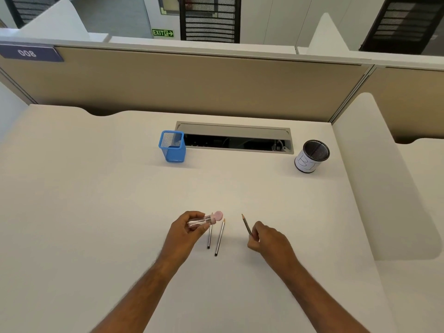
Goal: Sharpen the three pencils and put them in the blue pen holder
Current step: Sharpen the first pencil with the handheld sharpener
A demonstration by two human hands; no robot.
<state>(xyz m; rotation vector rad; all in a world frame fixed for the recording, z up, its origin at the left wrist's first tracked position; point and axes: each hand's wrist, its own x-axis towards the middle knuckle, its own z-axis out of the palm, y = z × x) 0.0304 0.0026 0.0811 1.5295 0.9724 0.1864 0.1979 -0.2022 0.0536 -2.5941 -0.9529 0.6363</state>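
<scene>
- The table (96, 188) is a wide pale surface backed by a tan partition, with a cable hatch (234, 138) sunk into its far middle
- The blue pen holder (172, 146) stands upright at the left end of that hatch, far from both hands; it is open mesh, looks empty and probably light, so a pencil dropped in hard could tip or shift it
- A round black mesh pot (312, 156) wrapped in white paper stands well off to the right and is not the target
- The left hand (185, 230) grips a clear-bodied sharpener (204, 220) with a pink end, fingers curled round the barrel; it seems hard smooth plastic, likely slippery, best held round the body with the pink end left free
- The right hand (266, 239) pinches one pencil (246, 224) low on its shaft, its point aimed up and away, apart from the sharpener
- Two more pencils lie side by side on the table between the hands: the left pencil (209, 239) partly under the sharpener, the longer pencil (219, 236) just right of it
- All three are thin, stiff and light; the tips would snap easily, so hold mid-shaft and feed in straight
- No pencil is in the holder yet; whether the held one is already sharp I cannot tell
</scene>
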